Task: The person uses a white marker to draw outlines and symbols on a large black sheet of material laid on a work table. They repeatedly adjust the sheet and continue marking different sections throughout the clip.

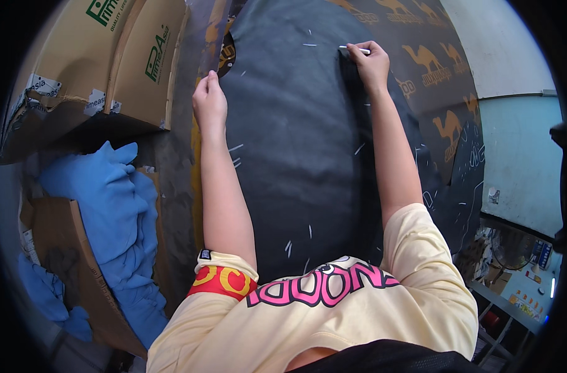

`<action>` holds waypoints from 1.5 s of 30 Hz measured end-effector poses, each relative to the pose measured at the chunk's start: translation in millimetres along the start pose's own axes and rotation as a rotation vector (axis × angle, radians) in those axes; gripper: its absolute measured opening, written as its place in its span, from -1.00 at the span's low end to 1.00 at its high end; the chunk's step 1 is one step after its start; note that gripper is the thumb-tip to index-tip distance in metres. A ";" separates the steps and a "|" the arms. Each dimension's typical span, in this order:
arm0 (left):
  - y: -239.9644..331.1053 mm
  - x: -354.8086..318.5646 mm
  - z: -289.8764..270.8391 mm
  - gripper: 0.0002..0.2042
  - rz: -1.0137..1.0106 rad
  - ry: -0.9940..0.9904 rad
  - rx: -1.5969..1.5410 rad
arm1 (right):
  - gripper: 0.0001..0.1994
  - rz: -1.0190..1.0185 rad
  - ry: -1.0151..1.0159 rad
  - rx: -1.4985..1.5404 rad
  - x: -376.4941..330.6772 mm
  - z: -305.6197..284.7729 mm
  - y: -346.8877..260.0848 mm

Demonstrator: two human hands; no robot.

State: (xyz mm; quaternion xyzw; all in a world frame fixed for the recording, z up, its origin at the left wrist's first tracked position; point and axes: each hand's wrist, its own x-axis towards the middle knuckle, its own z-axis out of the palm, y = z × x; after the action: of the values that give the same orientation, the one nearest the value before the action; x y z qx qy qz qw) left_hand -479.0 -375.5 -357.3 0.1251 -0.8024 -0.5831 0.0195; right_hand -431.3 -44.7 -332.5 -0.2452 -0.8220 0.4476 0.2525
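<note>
A large black leather-like sheet [289, 143] lies in front of me, with short white marks scattered over it. My right hand [371, 65] is over its far right part, closed around a slim white marking pen [363, 51]. The pen's point is at the sheet's surface, right of a few short white strokes. At the sheet's left edge is my left hand [210, 102], its fingers curled and thumb pressed against them. Whatever is pinched there, if anything, is hidden by the fingers.
Brown cardboard boxes [143, 68] stand at the far left. Below them, blue sheets [103, 199] spill from an open carton [62, 239]. Brown camel-printed covering [429, 68] shows beyond the black sheet. A fan [513, 248] and a pale blue panel [523, 161] are at the right.
</note>
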 end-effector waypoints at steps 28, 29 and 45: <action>13.8 -8.9 -1.2 -0.55 -0.028 -0.007 0.019 | -0.77 0.033 0.040 0.124 -31.5 -2.7 -0.8; 11.4 -7.2 -0.3 -0.55 -0.021 -0.004 0.035 | -0.75 0.015 0.069 0.017 -30.8 0.2 -3.5; -0.5 -0.1 2.6 -0.54 0.011 -0.023 0.014 | -0.77 0.002 0.133 -0.125 -29.8 -19.8 7.8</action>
State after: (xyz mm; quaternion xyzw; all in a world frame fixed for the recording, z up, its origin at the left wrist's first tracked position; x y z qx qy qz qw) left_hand -479.2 -373.2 -358.5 0.1142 -0.8072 -0.5789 0.0128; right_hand -395.0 -47.7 -335.7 -0.2905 -0.8294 0.3784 0.2906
